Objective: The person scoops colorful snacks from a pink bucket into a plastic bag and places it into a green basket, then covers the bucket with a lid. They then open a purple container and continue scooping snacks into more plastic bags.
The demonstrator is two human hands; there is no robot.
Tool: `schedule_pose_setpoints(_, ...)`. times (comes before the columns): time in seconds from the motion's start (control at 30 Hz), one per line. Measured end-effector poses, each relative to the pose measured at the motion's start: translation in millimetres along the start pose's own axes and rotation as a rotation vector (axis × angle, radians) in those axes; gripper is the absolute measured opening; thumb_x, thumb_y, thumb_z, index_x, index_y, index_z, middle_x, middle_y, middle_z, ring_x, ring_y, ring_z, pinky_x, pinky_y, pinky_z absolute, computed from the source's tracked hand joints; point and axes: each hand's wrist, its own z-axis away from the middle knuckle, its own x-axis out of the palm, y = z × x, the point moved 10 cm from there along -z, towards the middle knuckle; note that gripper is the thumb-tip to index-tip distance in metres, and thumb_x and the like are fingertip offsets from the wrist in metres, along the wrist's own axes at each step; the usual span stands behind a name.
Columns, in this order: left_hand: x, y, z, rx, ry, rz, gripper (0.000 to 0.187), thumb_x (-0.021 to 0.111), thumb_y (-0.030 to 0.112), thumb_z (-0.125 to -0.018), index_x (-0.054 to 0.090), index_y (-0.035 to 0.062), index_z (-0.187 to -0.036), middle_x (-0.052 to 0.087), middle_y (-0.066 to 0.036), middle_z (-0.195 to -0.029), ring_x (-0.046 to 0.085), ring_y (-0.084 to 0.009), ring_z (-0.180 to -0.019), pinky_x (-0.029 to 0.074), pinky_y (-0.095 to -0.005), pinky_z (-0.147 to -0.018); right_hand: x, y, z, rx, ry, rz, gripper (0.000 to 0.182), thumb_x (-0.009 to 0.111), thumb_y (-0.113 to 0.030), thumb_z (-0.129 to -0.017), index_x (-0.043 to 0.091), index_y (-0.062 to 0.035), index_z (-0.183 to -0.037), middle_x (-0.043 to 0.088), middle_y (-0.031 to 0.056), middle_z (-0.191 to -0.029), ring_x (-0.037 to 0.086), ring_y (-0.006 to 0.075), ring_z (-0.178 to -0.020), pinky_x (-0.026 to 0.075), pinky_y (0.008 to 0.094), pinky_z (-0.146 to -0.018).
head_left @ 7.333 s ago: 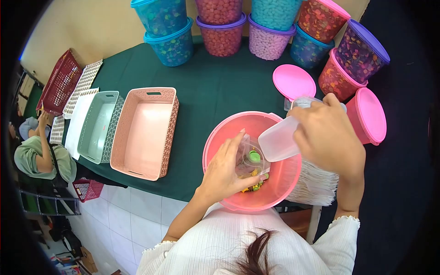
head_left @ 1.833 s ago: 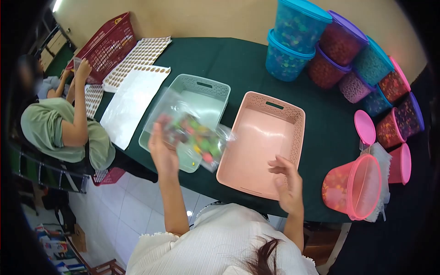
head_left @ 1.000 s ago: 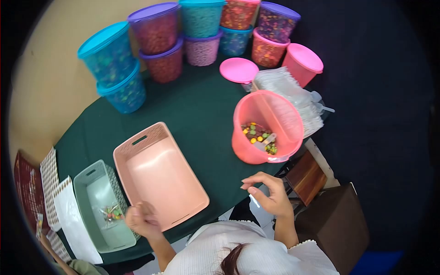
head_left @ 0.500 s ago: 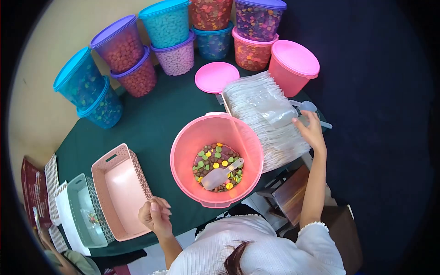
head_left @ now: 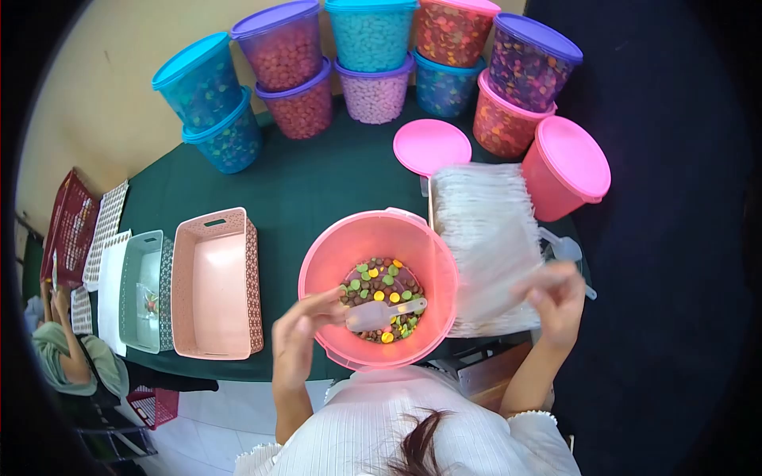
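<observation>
Pinching a thin clear plastic bag [head_left: 508, 278], the right hand [head_left: 556, 297] lifts it over the stack of ribbed clear bags [head_left: 484, 230] on the dark green cloth surface [head_left: 317, 182]. Fingers loosely spread, the left hand [head_left: 305, 333] reaches over the rim of the round pink plastic bucket [head_left: 317, 254], just beside the translucent scoop [head_left: 381, 313] lying on glossy, multicoloured round candies [head_left: 377, 285]. Left of the bucket sits a pink lattice-sided rectangular basket [head_left: 214, 293].

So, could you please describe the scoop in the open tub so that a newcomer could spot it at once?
Start at the open pink tub on the green table's near edge. Inside, on the mixed coloured candies, lies the clear plastic scoop, by the left hand. It is the only see-through thing in the tub.
</observation>
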Motion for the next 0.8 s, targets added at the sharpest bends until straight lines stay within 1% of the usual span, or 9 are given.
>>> schedule_pose_setpoints(0.07, 34.1, -23.1, -9.0, -0.170, -0.233, 0.106, 0.051, 0.035, 0.033, -0.088, 0.034, -0.0018, -0.125, 0.045, -0.016, -0.118, 0.046, -0.0224, -0.106, 0.035, -0.0346, -0.090, 21.0, -0.5, 0.1, -0.036, -0.085, -0.226, 0.021, 0.059, 0.009, -0.068, 0.053, 0.0024, -0.086, 0.059, 0.0149, -0.071, 0.056, 0.0186, -0.068, 0.044, 0.0306, -0.062)
schedule_pose_setpoints(0.17, 48.3, -50.3, -15.7, -0.230, -0.192, 0.041, 0.053, 0.035, 0.034, -0.088, 0.029, -0.0004, -0.128, 0.039, -0.013, -0.125, 0.038, -0.0225, -0.114, 0.029, -0.0370, -0.095, 36.6, 9.6, 1.6, 0.000, -0.154, -0.351, 0.020, 0.060, 0.010, -0.066, 0.055, 0.0026, -0.084, 0.059, 0.0138, -0.070, 0.055, 0.0180, -0.067, 0.044, 0.0304, -0.062)
schedule_pose_setpoints(0.23, 41.7, -55.0, -16.0, -0.267, -0.091, 0.000, 0.049, 0.039, 0.028, -0.088, 0.031, 0.0000, -0.127, 0.040, -0.013, -0.124, 0.040, -0.0225, -0.114, 0.034, -0.0366, -0.092, 40.2, 17.6, 3.4, 0.033, -0.187, -0.394, 0.019, 0.060, 0.009, -0.066, 0.056, 0.0027, -0.083, 0.059, 0.0130, -0.071, 0.055, 0.0174, -0.067, 0.043, 0.0298, -0.062)
schedule_pose_setpoints(0.3, 33.6, -48.3, -14.6, -0.280, 0.091, 0.386, 0.046, 0.043, 0.019, -0.087, 0.031, -0.0002, -0.126, 0.040, -0.014, -0.124, 0.045, -0.0206, -0.109, 0.041, -0.0348, -0.086, 34.9, 36.5, 5.0, 0.172, -0.130, -0.341, 0.020, 0.060, 0.008, -0.067, 0.056, 0.0028, -0.085, 0.059, 0.0113, -0.075, 0.055, 0.0151, -0.069, 0.044, 0.0282, -0.063)
schedule_pose_setpoints(0.37, 29.8, -31.9, -19.7, -0.175, 0.104, 0.422, 0.040, 0.045, 0.012, -0.085, 0.037, -0.0014, -0.122, 0.047, -0.015, -0.116, 0.051, -0.0188, -0.100, 0.045, -0.0323, -0.080, 28.9, 42.0, 4.6, 0.212, -0.104, -0.308, 0.019, 0.060, 0.006, -0.069, 0.055, 0.0035, -0.087, 0.059, 0.0100, -0.079, 0.056, 0.0119, -0.072, 0.044, 0.0252, -0.066)
schedule_pose_setpoints(0.47, 10.0, -13.6, -17.2, -0.021, 0.160, 0.257, 0.026, 0.046, 0.010, -0.084, 0.053, -0.0042, -0.105, 0.060, -0.012, -0.091, 0.057, -0.0161, -0.086, 0.045, -0.0293, -0.078, 28.0, 50.3, 4.4, 0.296, -0.122, -0.274, 0.019, 0.059, 0.004, -0.071, 0.053, 0.0043, -0.089, 0.059, 0.0089, -0.081, 0.056, 0.0101, -0.075, 0.044, 0.0233, -0.068)
schedule_pose_setpoints(0.67, 8.7, -2.1, -5.0, -0.109, -0.015, -0.094, 0.013, 0.054, -0.002, -0.077, 0.062, -0.0055, -0.086, 0.061, -0.011, -0.084, 0.056, -0.0118, -0.073, 0.045, -0.0231, -0.066, 29.1, 56.2, 0.7, 0.347, -0.043, -0.155, 0.023, 0.061, -0.004, -0.072, 0.049, 0.0032, -0.090, 0.058, 0.0071, -0.078, 0.054, 0.0108, -0.068, 0.041, 0.0206, -0.064)
schedule_pose_setpoints(0.73, -2.0, -3.4, 1.5, -0.083, 0.072, -0.118, 0.013, 0.055, -0.004, -0.075, 0.062, -0.0057, -0.087, 0.060, -0.011, -0.082, 0.056, -0.0118, -0.072, 0.044, -0.0224, -0.063, 18.4, 43.9, -8.9, 0.176, 0.096, 0.192, 0.025, 0.060, 0.001, -0.070, 0.052, 0.0029, -0.094, 0.055, 0.0074, -0.088, 0.051, 0.0130, -0.082, 0.040, 0.0247, -0.073)
schedule_pose_setpoints(0.8, -17.9, 1.0, 9.1, -0.022, 0.275, -0.143, 0.009, 0.059, -0.007, -0.072, 0.062, -0.0059, -0.080, 0.060, -0.010, -0.077, 0.055, -0.0110, -0.066, 0.043, -0.0203, -0.057, 27.1, 18.2, -11.1, 0.024, 0.205, 0.406, 0.027, 0.062, 0.000, -0.069, 0.051, 0.0018, -0.093, 0.053, 0.0073, -0.088, 0.050, 0.0147, -0.081, 0.039, 0.0256, -0.073)
